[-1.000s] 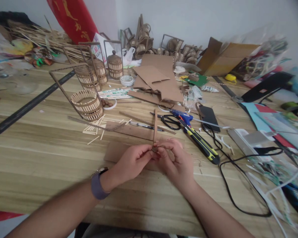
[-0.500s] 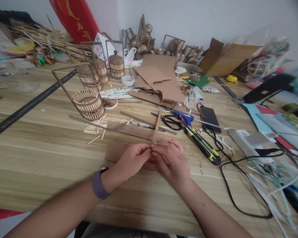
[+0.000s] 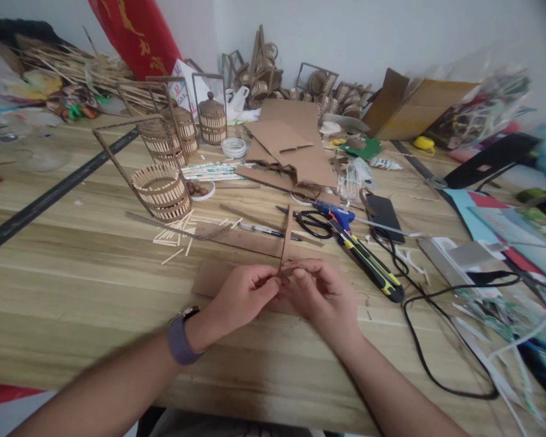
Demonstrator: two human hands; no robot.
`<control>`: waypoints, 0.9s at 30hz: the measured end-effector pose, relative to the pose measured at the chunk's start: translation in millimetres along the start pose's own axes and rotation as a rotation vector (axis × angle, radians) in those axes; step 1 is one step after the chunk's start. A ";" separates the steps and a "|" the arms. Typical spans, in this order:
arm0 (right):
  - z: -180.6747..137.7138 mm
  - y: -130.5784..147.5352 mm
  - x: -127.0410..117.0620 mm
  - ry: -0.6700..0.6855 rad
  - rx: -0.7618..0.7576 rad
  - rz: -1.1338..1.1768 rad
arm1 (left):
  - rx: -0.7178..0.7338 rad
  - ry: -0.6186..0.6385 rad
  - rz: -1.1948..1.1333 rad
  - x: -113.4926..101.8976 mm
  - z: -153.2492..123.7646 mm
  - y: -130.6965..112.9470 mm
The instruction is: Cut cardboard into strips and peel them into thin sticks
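A narrow cardboard strip [image 3: 286, 235] stands up from between my fingers at the front middle of the table. My left hand [image 3: 246, 297] pinches its lower end. My right hand [image 3: 323, 297] is closed on the same end, thumb and forefinger bent around a short brown part of it. The fingers partly hide where the strip bends. Beneath both hands lies a flat cardboard piece [image 3: 209, 278], with another cardboard piece [image 3: 241, 240] just beyond. Scissors [image 3: 316, 224], a pen [image 3: 266, 230] and a yellow-black utility knife [image 3: 370, 267] lie close by.
Small stick baskets [image 3: 161, 193] with tall handles stand at the left, near loose short sticks [image 3: 175, 232]. A blue glue gun [image 3: 334, 212] lies beyond the knife. A black cable [image 3: 407, 315] loops at the right. Cardboard sheets [image 3: 295, 130] and an open box [image 3: 418, 109] are at the back.
My right hand has turned and its fingers have drawn up from lying over the strip's end to pinching it. My left hand has hardly moved.
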State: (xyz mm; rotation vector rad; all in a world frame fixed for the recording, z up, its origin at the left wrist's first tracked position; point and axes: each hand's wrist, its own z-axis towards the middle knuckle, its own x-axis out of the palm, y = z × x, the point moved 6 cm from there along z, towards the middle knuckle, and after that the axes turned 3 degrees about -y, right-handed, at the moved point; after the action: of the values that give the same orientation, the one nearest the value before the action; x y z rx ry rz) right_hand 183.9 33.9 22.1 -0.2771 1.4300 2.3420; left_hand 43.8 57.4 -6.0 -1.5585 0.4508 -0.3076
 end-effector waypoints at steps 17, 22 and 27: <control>0.3 17.1 7.9 0.048 -0.414 -0.291 | -0.056 0.020 -0.201 6.0 3.5 2.4; -1.4 14.8 4.4 0.038 -0.374 -0.300 | -0.107 0.018 -0.297 10.6 1.4 2.9; 0.6 12.9 1.0 0.000 -0.263 -0.203 | -0.094 0.022 -0.255 9.3 -1.2 1.2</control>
State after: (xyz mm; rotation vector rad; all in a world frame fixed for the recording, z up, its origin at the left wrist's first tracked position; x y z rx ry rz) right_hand 177.7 29.3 32.4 -0.4710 1.0376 2.3561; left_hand 51.3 52.1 -7.9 -1.7083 0.2857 -0.5060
